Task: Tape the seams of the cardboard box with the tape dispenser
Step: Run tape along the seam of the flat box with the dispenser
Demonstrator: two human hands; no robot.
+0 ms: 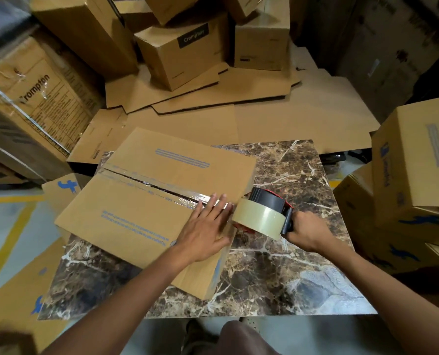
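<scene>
Your left fingers [214, 204] lay straight and close together, flat across the near end of the box's seam [149, 183], pressing the shiny tape [187, 197] down. The thumb was splayed toward the box's corner. The rest of your left hand [203, 226] rested on the top flap beside the seam.

Your right hand [306, 230] was wrapped round the dispenser [267, 213] handle. Its fingers curled under, so I could only see the knuckles. The dispenser hung just off the box's edge, its roll [258, 220] touching or nearly touching your left fingertips.

The box [146, 201] sat flat on the table [290, 265], turned at an angle, with tape already laid along most of the seam.

I judge the risks lay at that edge. If you pulled the dispenser away at a poor angle, the tape could stretch or tear ragged instead of cutting. If your left hand eased off early, the end could lift and wrinkle. The table looked slick, so a hard tug might drag the box too.

Your fingers and the roll hid the blade and the tape between roll and box, so I could not tell whether the strip was cut. The side of the box below the seam faced away from view. Glare blurred the tape at the seam's far end.
</scene>
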